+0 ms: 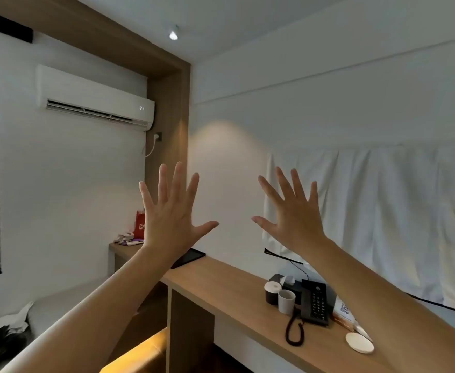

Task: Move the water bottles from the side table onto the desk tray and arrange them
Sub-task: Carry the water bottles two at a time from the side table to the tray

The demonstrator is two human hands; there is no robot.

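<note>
hands (171,211) (292,216) 2 | tray (191,257) 1 | phone (315,302) 1 | white cup (286,301) 1

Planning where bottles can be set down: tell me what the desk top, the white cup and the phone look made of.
Desk top: wood or wood-look laminate, matte; faint grain, even tan.
White cup: probably glazed ceramic, smooth, thick rim; maybe paper.
Phone: black plastic, slightly glossy, moulded keys.
</note>
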